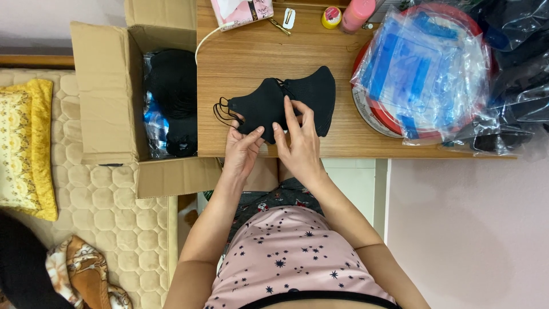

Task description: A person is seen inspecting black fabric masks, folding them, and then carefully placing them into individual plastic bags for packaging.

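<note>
We're looking straight down at the wooden table (251,63), and both of our hands are on a pair of black face masks (280,100) lying near its front edge. The masks lie with their long axis running left to right across the table, ear loops (222,110) trailing off the left end, the right mask's rounded cheek reaching toward the pile of clear plastic bags (426,68).

Our left hand (241,150) comes up from below, thumb and forefinger closed on the lower edge of the left mask, pinching the fabric. Our right hand (298,143) sits just beside it, fingers loosely fanned, the forefinger pressed down on the seam where the two masks overlap, the thumb at the lower edge; whether it truly grips the fabric, we cannot tell.

So the masks lie directly ahead of both hands, beyond the fingertips, and each hand is touching them. The left hand is nearer the ear-loop end, the right nearer the middle and the right mask.

Off to the left, an open cardboard box (103,91) holds more dark bagged goods. Along the far edge stand a pink bottle (357,14) and a small yellow-rimmed jar (331,17).
</note>
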